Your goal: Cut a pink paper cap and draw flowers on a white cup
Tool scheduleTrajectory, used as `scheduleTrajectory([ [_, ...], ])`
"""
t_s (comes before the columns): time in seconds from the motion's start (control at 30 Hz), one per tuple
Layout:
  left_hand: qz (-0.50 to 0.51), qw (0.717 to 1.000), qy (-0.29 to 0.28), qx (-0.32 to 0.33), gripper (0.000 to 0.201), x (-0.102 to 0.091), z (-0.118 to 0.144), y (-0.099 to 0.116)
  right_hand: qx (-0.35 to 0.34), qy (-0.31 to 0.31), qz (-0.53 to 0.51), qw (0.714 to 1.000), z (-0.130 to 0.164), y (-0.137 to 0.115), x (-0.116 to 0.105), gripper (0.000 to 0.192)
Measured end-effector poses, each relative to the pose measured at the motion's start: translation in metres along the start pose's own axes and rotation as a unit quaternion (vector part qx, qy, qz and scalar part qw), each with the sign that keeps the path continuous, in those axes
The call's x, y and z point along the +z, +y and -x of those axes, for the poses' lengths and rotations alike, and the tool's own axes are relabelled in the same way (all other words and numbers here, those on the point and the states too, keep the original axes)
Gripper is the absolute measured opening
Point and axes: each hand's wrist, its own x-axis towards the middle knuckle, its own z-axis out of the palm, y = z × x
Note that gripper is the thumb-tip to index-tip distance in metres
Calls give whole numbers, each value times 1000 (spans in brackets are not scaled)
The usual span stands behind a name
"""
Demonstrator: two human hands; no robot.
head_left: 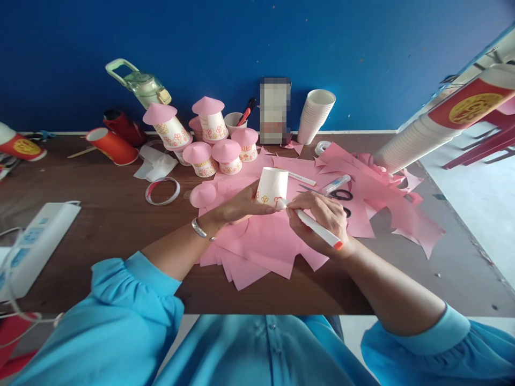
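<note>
My left hand [240,206] is closed around a white paper cup [273,182], held tilted over the pink paper [257,262]. Small orange and red flowers are drawn along the cup's lower part. In my right hand [319,217] is a white marker [319,228] with an orange-red end, its tip against the cup by a red flower. Close to my right hand lie scissors [341,194] with black handles and a clear-bodied pen [336,185]. Behind the left hand stand several decorated cups with pink cone tops [227,151], and a loose pink cone [203,195] lies on the paper.
Left of the paper are a tape roll [162,191], a red cup [112,146] and a power strip [40,246]. A green bottle [145,88], a propped phone-like object [275,110] and stacked cups [316,118] stand by the blue wall. Pink scraps [374,185] and a long cup stack [418,134] lie right.
</note>
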Motion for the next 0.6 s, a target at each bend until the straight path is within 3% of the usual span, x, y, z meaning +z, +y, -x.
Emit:
scheduleTrajectory([
  [0.6, -11, 1000, -3, -8, 54, 1, -1, 3, -1, 0, -9, 1000, 1, -3, 3, 23],
])
